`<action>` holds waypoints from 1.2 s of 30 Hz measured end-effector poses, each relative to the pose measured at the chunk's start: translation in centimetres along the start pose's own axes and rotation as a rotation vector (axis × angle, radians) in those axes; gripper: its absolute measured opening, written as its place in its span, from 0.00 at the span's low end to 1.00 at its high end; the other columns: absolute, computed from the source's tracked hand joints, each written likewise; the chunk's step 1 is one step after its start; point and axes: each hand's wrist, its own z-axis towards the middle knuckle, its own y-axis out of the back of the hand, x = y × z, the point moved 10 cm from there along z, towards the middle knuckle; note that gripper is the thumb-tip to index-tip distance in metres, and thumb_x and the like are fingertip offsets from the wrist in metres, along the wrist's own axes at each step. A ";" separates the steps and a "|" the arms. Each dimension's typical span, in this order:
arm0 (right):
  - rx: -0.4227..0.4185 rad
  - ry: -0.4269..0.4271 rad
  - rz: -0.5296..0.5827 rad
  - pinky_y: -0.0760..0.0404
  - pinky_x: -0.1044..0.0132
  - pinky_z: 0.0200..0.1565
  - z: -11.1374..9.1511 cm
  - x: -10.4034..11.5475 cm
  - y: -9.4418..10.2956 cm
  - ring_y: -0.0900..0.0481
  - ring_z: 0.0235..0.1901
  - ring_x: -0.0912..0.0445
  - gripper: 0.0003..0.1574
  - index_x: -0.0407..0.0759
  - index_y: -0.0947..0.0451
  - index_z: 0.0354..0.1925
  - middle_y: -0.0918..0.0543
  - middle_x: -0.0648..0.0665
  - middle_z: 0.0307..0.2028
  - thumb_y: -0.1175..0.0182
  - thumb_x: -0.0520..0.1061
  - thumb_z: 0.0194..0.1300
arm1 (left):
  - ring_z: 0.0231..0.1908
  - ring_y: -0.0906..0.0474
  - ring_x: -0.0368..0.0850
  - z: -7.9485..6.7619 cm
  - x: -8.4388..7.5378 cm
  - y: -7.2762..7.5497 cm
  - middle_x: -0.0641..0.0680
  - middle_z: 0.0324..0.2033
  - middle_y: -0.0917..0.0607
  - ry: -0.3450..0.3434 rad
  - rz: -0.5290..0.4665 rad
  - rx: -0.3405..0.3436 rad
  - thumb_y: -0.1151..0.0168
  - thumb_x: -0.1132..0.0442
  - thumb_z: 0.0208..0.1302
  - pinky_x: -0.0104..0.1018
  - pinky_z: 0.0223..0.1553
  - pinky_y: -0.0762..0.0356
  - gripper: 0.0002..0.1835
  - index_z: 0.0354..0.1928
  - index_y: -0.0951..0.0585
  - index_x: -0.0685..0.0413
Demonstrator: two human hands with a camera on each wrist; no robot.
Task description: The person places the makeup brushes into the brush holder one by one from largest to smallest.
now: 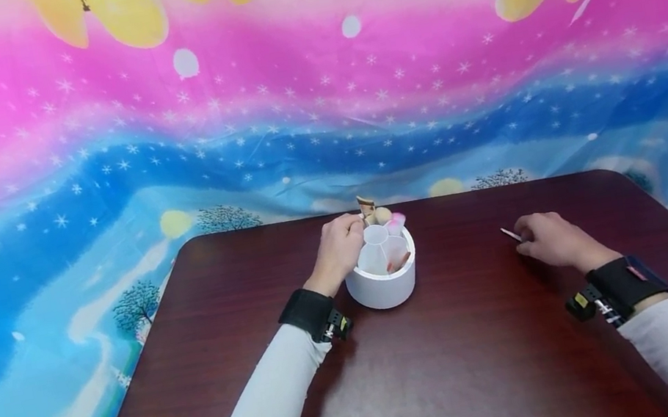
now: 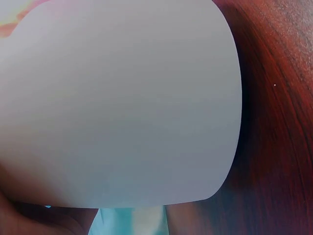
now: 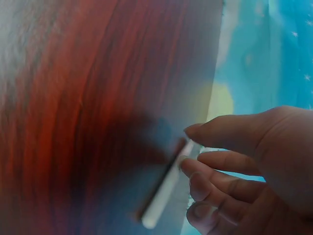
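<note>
A white round organizer with several compartments stands on the table, holding makeup tools: fluffy brush heads, a pink-and-white tip and brownish sticks. My left hand grips its rim at the left, fingers curled. In the left wrist view the organizer's wall fills most of the picture, and only a dark bit of the hand shows in the lower corner. Off to the right, my right hand pinches a slim white stick between thumb and fingertips, close over the table.
The dark red-brown wooden table has rounded far corners. Behind it hangs a colourful backdrop cloth with snowflakes and trees, reaching down past the table's back and left edges. Black wrist straps with small cameras sit on both arms.
</note>
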 end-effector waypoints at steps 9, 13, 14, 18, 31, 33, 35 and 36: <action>-0.038 -0.008 -0.013 0.21 0.46 0.39 0.1 0.0 -0.4 0.20 0.39 0.41 0.22 0.22 0.27 0.56 0.20 0.29 0.42 0.39 0.34 0.67 | 0.31 0.29 0.47 0.1 -0.1 0.0 0.51 0.26 0.24 -0.010 -0.007 -0.015 0.54 0.66 0.70 0.36 0.34 0.33 0.17 0.21 0.25 0.53; -0.077 -0.030 -0.052 0.22 0.45 0.39 0.1 -0.7 0.2 0.22 0.42 0.38 0.22 0.22 0.27 0.55 0.23 0.26 0.45 0.39 0.34 0.67 | 0.29 0.30 0.47 0.2 -0.2 0.2 0.51 0.24 0.26 -0.021 -0.011 -0.026 0.54 0.66 0.69 0.36 0.32 0.34 0.17 0.19 0.28 0.51; -0.072 -0.033 -0.057 0.22 0.45 0.39 0.1 -0.9 0.2 0.22 0.42 0.37 0.22 0.21 0.27 0.55 0.24 0.26 0.45 0.39 0.34 0.67 | 0.29 0.30 0.47 0.2 -0.2 0.2 0.50 0.24 0.26 -0.019 -0.010 -0.028 0.54 0.66 0.68 0.35 0.32 0.34 0.17 0.19 0.28 0.51; -0.029 -0.034 -0.037 0.22 0.46 0.39 0.2 -1.2 -0.2 0.21 0.40 0.38 0.21 0.19 0.28 0.55 0.21 0.27 0.42 0.41 0.33 0.67 | 0.30 0.29 0.47 0.2 -0.1 0.0 0.50 0.24 0.26 -0.018 -0.001 -0.021 0.54 0.66 0.68 0.35 0.32 0.34 0.17 0.20 0.28 0.51; 0.018 0.050 0.056 0.21 0.56 0.33 0.2 1.8 -1.1 0.20 0.29 0.51 0.13 0.25 0.21 0.48 0.17 0.36 0.36 0.38 0.32 0.66 | 0.30 0.30 0.47 0.3 0.0 0.0 0.50 0.24 0.26 -0.007 -0.007 -0.023 0.54 0.65 0.69 0.36 0.32 0.34 0.17 0.21 0.26 0.51; 0.008 0.064 0.078 0.21 0.58 0.30 0.1 2.8 -0.8 0.21 0.25 0.53 0.12 0.28 0.20 0.48 0.16 0.38 0.35 0.38 0.32 0.67 | 0.29 0.30 0.47 0.2 0.0 -0.1 0.50 0.24 0.26 -0.004 -0.005 -0.021 0.54 0.65 0.70 0.36 0.32 0.34 0.17 0.20 0.26 0.51; -0.023 0.084 0.091 0.22 0.59 0.28 0.0 4.1 0.0 0.21 0.23 0.55 0.09 0.30 0.18 0.45 0.15 0.41 0.32 0.38 0.33 0.67 | 0.29 0.30 0.47 0.1 0.0 -0.1 0.50 0.24 0.27 -0.003 -0.005 -0.020 0.55 0.65 0.70 0.36 0.32 0.34 0.18 0.19 0.28 0.51; -0.046 0.097 0.099 0.22 0.60 0.27 0.0 4.9 0.5 0.21 0.23 0.55 0.08 0.31 0.17 0.44 0.15 0.42 0.31 0.37 0.34 0.67 | 0.29 0.30 0.47 0.1 0.0 -0.1 0.50 0.24 0.27 -0.003 -0.004 -0.022 0.54 0.65 0.70 0.36 0.31 0.34 0.18 0.19 0.28 0.51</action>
